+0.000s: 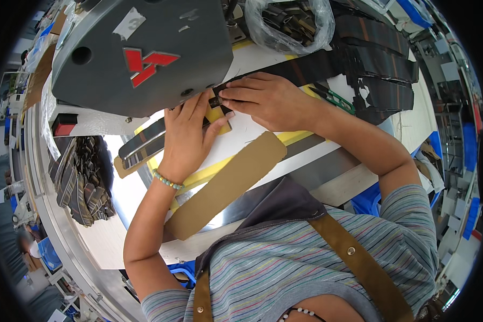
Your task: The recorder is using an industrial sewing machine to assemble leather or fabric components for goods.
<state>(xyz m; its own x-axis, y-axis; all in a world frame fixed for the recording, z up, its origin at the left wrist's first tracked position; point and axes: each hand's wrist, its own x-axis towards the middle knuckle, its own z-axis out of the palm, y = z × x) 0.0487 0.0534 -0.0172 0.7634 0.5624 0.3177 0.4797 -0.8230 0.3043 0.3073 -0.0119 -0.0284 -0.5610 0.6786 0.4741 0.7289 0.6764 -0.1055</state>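
Strap (284, 67), dark with thin stripes, is lying flat on the white desk (241, 134) with its long axis running from the upper right down toward the lower left, its near end passing under the grey machine head (139, 48). Both hands are meeting at that end, directly below the machine's front edge. The right hand (268, 99) is lying palm down along the strap, coming in from the right, its fingertips pressing the strap end flat; this grip is pressing down on the strap rather than wrapping round it. The left hand (188, 137) is reaching up from below, wrist straight, fingers extended and resting on a small yellow piece (217, 115) just beside the strap end; whether its fingers are pinching anything cannot be told. The right hand is the nearer one to the strap. A long brown card strip (225, 185) is lying across the desk near the person's chest, and a pile of similar dark straps (83, 182) is sitting well apart on the left.
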